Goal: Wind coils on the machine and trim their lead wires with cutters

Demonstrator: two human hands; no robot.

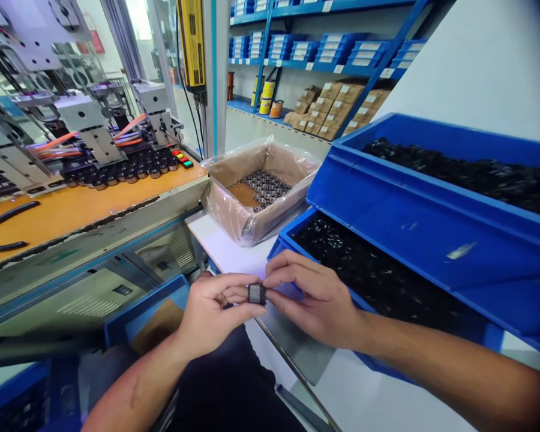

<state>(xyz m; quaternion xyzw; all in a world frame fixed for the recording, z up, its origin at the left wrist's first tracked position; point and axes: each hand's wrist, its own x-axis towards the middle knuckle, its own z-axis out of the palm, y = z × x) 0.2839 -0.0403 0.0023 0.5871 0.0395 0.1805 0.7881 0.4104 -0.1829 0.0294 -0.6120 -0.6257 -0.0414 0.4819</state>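
Observation:
In front of my lap, my left hand (pixel 207 312) is closed on a small stator core (pixel 255 294), pinched between thumb and fingers. The piece has a grey metal band and a black toothed end on its right side. My right hand (pixel 319 300) meets it from the right, thumb and fingertips closed at the black end. Those fingertips partly cover that end, so I cannot tell whether a separate black part is between them. Just beyond my hands stands a plastic-lined cardboard box (pixel 228 215) with many similar small cores (pixel 265 187) inside.
To the right, an upper blue bin (pixel 414 222) sits over a lower blue bin (pixel 284 240), both holding black plastic pieces. At left, an orange bench (pixel 94 207) carries a machine (pixel 85 120), rows of dark round parts (pixel 130 171) and pliers (pixel 9 216). A blue crate (pixel 117 330) stands below.

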